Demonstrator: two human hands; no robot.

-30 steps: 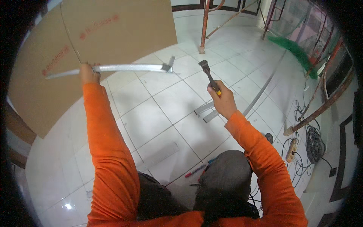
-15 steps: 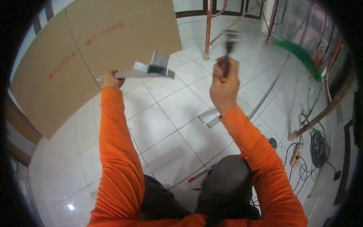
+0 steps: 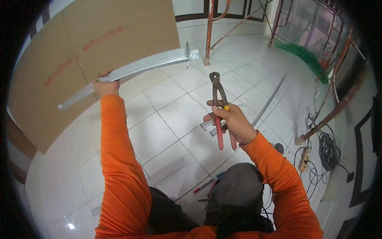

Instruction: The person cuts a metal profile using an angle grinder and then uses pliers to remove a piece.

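My left hand [image 3: 106, 85] is closed around a long silvery metal channel [image 3: 149, 63], held up off the floor and slanting to the upper right. At its far end a thin bent plate [image 3: 188, 55] stands across it, with a short stub beyond. In my right hand [image 3: 238, 121] is a pair of end-cutting pincers [image 3: 216, 89], jaws upward, with red grips below my fingers. The pincers are apart from the channel. Just behind my right hand lie short metal channel pieces [image 3: 207, 125], partly hidden by it.
A large cardboard sheet [image 3: 91, 51] leans at the left. Rusty scaffold legs [image 3: 208, 36] stand ahead and at the right. On the tiles lie a long metal strip [image 3: 270, 99], markers [image 3: 203, 186], a power strip [image 3: 304, 158] and coiled cable [image 3: 329, 151]. Green netting [image 3: 304, 57] lies farther back.
The channel has turned so its length now shows sideways across the view. My right hand has come down and toward me, and the pincers, blurred before, are now plain to see.
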